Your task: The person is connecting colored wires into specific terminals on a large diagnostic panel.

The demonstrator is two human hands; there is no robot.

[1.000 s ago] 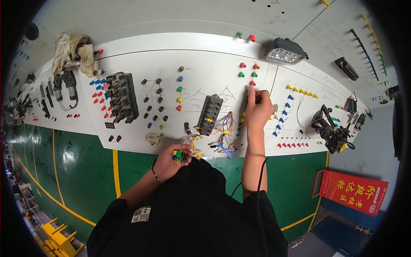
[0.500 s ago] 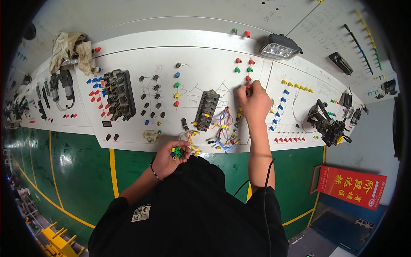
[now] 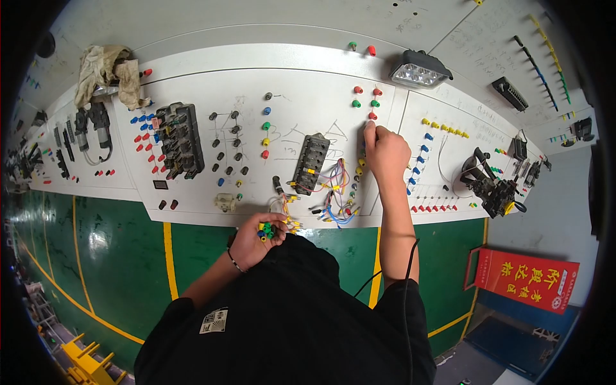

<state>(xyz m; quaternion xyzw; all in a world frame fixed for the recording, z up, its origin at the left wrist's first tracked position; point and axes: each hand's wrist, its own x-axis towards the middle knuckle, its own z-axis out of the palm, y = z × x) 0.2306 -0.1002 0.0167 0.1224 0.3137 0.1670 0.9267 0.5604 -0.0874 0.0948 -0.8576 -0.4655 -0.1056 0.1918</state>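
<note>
White panel (image 3: pixel 244 83) ahead; left fingers (image 3: pixel 276 218) cup coloured caps (image 3: pixel 267 230), grip of right fingers (image 3: pixel 370 135) hidden.

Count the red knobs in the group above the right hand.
4: top knob left of the lamp; left knob and right knob side by side below; lowest knob by the right hand, which may hide others.
</note>
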